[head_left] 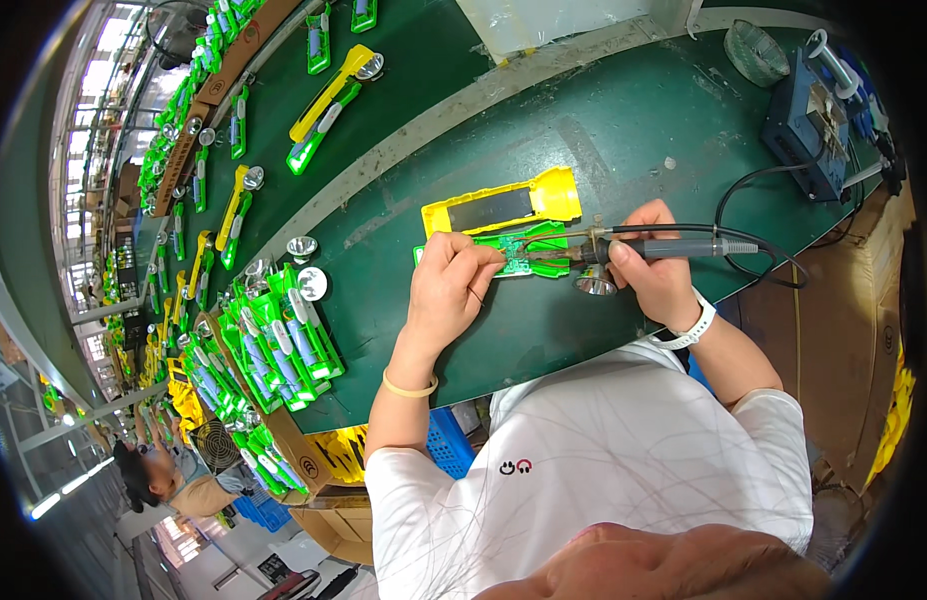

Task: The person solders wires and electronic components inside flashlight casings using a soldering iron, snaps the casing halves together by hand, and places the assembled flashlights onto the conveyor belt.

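My right hand grips a soldering iron with a dark grey handle, its tip pointing left at a small green circuit board. The board sits in a bright green flashlight housing half lying on the table. At the board's left end my left hand has thumb and index finger pinched together; what they hold is too small to make out. A shiny reflector cup lies under the iron, by my right fingers. Just beyond the green half is a yellow housing half with a dark panel.
Many green housings with reflectors are piled at the left. More yellow and green parts lie beyond the curved grey strip. A blue soldering station with a solder spool stands at the far right; its black cable loops across the table's right side.
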A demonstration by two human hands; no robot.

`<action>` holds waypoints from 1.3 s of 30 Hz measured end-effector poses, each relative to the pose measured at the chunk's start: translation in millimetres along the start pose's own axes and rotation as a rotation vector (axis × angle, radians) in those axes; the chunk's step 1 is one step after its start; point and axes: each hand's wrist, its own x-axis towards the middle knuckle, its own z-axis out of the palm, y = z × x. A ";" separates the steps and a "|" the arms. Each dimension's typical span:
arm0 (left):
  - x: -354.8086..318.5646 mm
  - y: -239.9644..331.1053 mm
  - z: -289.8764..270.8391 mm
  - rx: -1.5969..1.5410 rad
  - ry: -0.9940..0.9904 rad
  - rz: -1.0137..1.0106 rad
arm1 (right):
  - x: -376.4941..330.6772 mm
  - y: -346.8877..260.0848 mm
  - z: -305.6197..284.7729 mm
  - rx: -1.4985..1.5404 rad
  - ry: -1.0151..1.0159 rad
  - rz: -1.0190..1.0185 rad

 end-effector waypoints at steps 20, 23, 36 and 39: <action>-21.3 37.0 -47.2 0.114 -0.048 -0.406 | -1.5 -5.9 -5.4 0.118 0.003 -0.047; -16.6 37.1 -36.7 -0.160 -0.038 -0.264 | -2.3 -6.2 -4.2 0.113 -0.021 -0.044; -0.3 14.5 -13.9 0.251 -0.025 0.289 | -2.8 -6.1 -3.9 0.020 0.018 0.021; 1.2 15.8 -14.6 0.280 -0.030 0.292 | -2.8 -3.7 -6.4 0.051 -0.025 0.018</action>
